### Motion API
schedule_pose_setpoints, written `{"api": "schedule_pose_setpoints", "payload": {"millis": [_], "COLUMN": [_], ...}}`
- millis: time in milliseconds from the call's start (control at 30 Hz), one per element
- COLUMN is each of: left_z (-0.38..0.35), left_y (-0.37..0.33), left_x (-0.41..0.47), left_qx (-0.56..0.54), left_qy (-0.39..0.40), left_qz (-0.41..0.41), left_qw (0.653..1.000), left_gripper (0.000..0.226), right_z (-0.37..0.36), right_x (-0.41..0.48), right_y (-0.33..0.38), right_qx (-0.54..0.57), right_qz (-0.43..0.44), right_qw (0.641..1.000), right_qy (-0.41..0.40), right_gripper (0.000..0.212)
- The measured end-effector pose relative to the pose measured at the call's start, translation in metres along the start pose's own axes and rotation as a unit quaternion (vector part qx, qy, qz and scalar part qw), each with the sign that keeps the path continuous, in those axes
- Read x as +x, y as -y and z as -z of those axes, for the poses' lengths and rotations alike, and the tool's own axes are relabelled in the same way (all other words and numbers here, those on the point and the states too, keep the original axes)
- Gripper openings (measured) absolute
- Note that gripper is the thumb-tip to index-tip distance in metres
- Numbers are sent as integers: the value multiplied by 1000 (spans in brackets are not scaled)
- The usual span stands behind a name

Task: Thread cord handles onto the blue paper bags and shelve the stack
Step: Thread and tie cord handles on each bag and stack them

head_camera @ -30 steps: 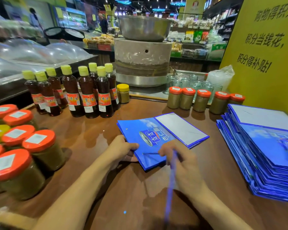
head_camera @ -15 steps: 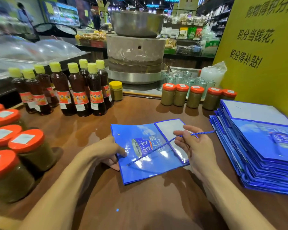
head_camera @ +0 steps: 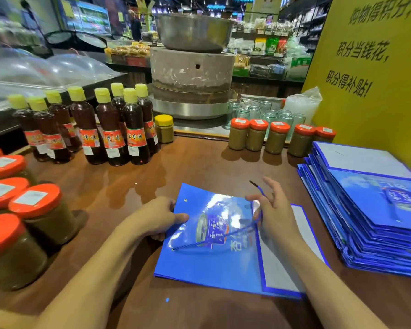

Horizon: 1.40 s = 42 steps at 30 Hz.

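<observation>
A flat blue paper bag point(head_camera: 214, 264) lies on the brown table point(head_camera: 176, 172) in front of me. My left hand point(head_camera: 157, 219) grips its left edge, thumb on top, just below a punched hole. A blue cord point(head_camera: 226, 238) runs from a hole near the bag's lower left up across the glossy face to my right hand point(head_camera: 273, 210). My right hand pinches the cord between thumb and forefinger. The cord's dark tip sticks up above the fingers. A stack of flat blue bags point(head_camera: 370, 214) sits at the right.
Dark oil bottles point(head_camera: 109, 129) with yellow caps stand at the back left. Orange-lidded jars point(head_camera: 40, 214) crowd the left edge, and a row of them point(head_camera: 278, 136) lines the back. A stone mill point(head_camera: 192, 72) and a yellow sign point(head_camera: 377, 67) rise behind.
My right hand drew the cord through the bag's hole, up and to the right, then back over the bag. The bag has shifted nearer to me and my left hand moved up its edge.
</observation>
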<state>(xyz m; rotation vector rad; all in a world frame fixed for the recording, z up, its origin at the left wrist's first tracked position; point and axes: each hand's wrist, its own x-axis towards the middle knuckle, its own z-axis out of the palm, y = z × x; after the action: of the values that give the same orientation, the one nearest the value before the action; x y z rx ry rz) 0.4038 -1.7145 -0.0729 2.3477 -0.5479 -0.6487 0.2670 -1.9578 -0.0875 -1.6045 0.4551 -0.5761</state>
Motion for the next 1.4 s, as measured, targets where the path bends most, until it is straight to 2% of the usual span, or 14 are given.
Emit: {"api": "schedule_pose_setpoints", "payload": {"millis": [67,133,200,267,333,500,600,700,800,967,1400], "left_z": [-2,-6,-12,-18,-19,-15,-18,-24,-28,-27,-33], "left_y": [-3,-6,-10,-14,-15,-14,-14,-14,-13,-13,-20], "left_x": [-1,-1,-1,-2,-2,-2,1,8,14,13,4], "left_qx": [34,91,154,176,172,185,128,80,14,-25,-78], "left_qy": [-24,-84,-155,-187,-183,-122,-110,-174,-177,-179,-211], "left_qz": [0,-10,-28,-47,-52,-33,-46,-58,-85,-157,-150], "left_qw": [999,992,975,965,967,974,985,980,980,971,963], "left_gripper": [39,46,48,48,47,55,50,33,21,22,19], "right_z": [0,-3,-11,-19,-28,-47,-52,-53,-53,-56,-51], "right_x": [-3,-6,-4,4,14,21,15,14,13,12,9], "right_y": [0,1,7,11,14,8,-4,-10,-12,-15,-9], "right_qx": [-87,-156,-157,-163,-163,-108,-77,-61,-63,-53,-49], "right_qz": [29,51,55,68,57,31,34,37,45,52,63], "right_qw": [995,985,984,980,976,984,987,988,986,986,989], "right_qy": [30,51,61,97,131,136,139,140,147,148,126], "right_gripper": [14,17,18,21,20,8,8,6,6,9,4]}}
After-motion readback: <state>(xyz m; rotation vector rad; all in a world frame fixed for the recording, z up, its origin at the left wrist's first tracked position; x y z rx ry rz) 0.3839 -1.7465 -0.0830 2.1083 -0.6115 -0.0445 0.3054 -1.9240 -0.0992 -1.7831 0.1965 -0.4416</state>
